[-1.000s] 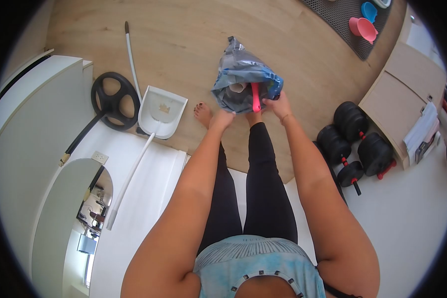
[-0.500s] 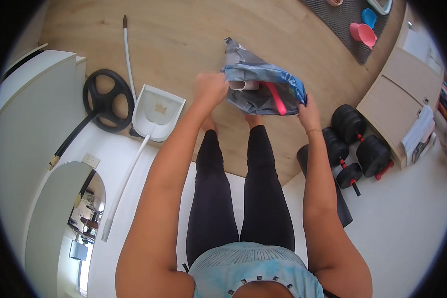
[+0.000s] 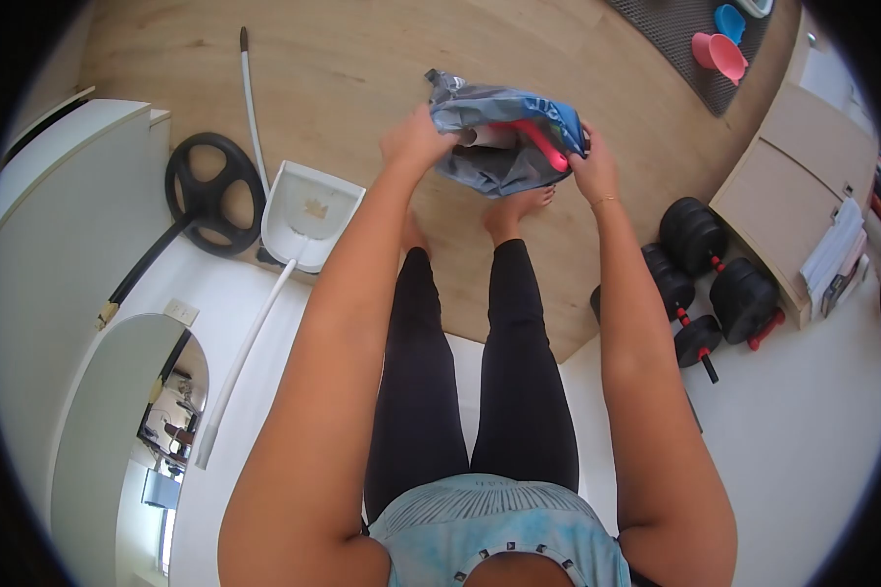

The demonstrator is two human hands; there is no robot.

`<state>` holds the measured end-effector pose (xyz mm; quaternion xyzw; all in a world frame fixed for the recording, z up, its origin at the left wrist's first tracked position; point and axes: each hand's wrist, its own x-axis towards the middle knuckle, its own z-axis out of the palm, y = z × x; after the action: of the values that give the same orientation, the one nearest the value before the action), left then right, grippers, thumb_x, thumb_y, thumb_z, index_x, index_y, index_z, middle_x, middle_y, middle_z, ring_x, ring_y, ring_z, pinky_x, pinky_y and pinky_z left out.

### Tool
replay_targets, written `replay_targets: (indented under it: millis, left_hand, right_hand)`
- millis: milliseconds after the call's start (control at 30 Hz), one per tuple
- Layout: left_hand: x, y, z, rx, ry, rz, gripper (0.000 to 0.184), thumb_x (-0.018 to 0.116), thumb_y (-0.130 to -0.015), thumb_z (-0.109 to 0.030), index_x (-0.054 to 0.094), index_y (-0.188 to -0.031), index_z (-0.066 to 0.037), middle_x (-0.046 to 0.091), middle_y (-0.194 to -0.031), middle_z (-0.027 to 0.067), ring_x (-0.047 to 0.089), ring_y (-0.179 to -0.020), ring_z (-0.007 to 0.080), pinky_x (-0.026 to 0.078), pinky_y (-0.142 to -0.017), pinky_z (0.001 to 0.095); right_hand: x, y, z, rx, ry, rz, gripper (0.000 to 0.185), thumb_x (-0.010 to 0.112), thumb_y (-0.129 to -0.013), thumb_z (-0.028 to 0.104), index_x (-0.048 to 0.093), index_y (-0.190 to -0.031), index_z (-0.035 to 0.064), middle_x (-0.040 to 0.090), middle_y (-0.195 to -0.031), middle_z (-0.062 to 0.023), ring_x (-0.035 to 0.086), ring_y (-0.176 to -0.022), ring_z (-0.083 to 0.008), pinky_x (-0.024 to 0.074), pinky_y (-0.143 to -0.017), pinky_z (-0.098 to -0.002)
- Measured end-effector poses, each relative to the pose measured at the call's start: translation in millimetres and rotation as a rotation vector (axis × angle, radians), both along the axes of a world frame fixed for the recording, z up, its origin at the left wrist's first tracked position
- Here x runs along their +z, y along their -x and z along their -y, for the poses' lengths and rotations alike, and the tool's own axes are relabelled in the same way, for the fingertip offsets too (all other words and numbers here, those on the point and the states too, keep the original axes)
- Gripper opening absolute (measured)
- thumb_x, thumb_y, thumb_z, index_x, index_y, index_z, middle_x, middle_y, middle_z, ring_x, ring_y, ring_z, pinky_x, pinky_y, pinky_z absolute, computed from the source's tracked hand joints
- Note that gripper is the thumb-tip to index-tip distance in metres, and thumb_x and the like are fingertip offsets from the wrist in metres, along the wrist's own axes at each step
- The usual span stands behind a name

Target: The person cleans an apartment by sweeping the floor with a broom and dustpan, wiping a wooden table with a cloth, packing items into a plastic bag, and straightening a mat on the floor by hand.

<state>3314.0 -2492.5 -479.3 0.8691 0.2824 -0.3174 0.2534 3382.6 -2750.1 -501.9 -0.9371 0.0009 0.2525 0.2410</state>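
Observation:
A grey and blue plastic bag [image 3: 489, 182] hangs in front of my legs, its mouth facing me. My left hand [image 3: 419, 143] is closed on the left side of its rim. On the opposite side, my right hand [image 3: 594, 172] grips the rim near the blue printed part. Inside the bag lies a bright pink stick-like item [image 3: 546, 149], perhaps a handle, with its far end hidden. Beside it is a white tube [image 3: 484, 138], like a cardboard roll. The bottom of the bag cannot be seen.
To the left are a white long-handled dustpan [image 3: 310, 210], a black wheel-shaped stand base [image 3: 214, 194] and an oval mirror [image 3: 117, 430]. Black dumbbells [image 3: 695, 230] lie right, by a beige cabinet [image 3: 783, 186]. A pink cup [image 3: 718, 56] stands on a grey mat [image 3: 671, 39].
Both hands have moved the bag farther from me and slightly left, and they are a little closer together. The bag's mouth looks narrower. My right foot now shows more fully.

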Motion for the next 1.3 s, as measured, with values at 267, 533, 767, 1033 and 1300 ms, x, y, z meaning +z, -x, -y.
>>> replay_targets:
  millis: [267, 533, 767, 1033, 1300]
  left_hand:
    - [-49.1, 53.5, -11.8, 0.275, 0.262, 0.102, 0.064, 0.070, -0.060, -0.032, 0.043, -0.108, 0.000, 0.054, -0.104, 0.0173, 0.054, -0.094, 0.0320, 0.043, -0.078, 0.0363]
    - [-15.8, 74.3, -6.1, 0.174, -0.021, 0.123, 0.026, 0.054, -0.077, -0.020, 0.048, -0.097, -0.004, 0.057, -0.085, 0.0213, 0.054, -0.081, 0.0383, 0.042, -0.067, 0.0432]
    - [29.0, 115.3, -32.0, 0.342, -0.001, 0.215, 0.017, 0.048, -0.081, -0.021, 0.048, -0.086, -0.005, 0.057, -0.075, 0.0211, 0.053, -0.074, 0.0396, 0.041, -0.063, 0.0461]
    - [6.9, 217.4, -110.3, 0.458, -0.161, 0.101, 0.019, 0.048, -0.081, -0.023, 0.050, -0.091, -0.008, 0.059, -0.077, 0.0177, 0.056, -0.075, 0.0365, 0.042, -0.063, 0.0441]
    - [-24.7, 306.9, -140.1, 0.677, -0.082, 0.027, 0.053, 0.056, -0.074, -0.018, 0.033, -0.121, -0.008, 0.053, -0.105, 0.0196, 0.051, -0.098, 0.0347, 0.039, -0.082, 0.0384]
  right_hand:
    - [-4.8, 36.8, 0.7, -0.071, -0.327, -0.148, 0.070, 0.056, -0.065, 0.007, 0.028, -0.130, 0.0086, 0.055, -0.103, -0.0151, 0.057, -0.086, -0.0208, 0.0458, -0.071, -0.0305]
    - [3.9, 74.5, -25.1, 0.027, -0.225, -0.147, 0.053, 0.052, -0.069, 0.009, 0.039, -0.121, 0.0061, 0.050, -0.101, -0.0225, 0.050, -0.092, -0.0339, 0.0415, -0.078, -0.0380]
    - [22.5, 87.7, -46.7, 0.290, -0.044, -0.068, 0.038, 0.052, -0.073, 0.014, 0.046, -0.109, 0.0027, 0.055, -0.089, -0.0216, 0.054, -0.088, -0.0343, 0.0422, -0.074, -0.0343]
    - [26.5, 137.5, -150.5, 0.359, -0.256, -0.365, 0.043, 0.051, -0.071, 0.011, 0.043, -0.112, 0.0083, 0.056, -0.091, -0.0214, 0.054, -0.085, -0.0375, 0.0424, -0.074, -0.0415]
    - [20.6, 197.5, -203.1, 0.567, -0.313, -0.498, 0.069, 0.063, -0.063, 0.015, 0.030, -0.124, 0.0126, 0.051, -0.106, -0.0177, 0.050, -0.096, -0.0342, 0.0415, -0.079, -0.0392]
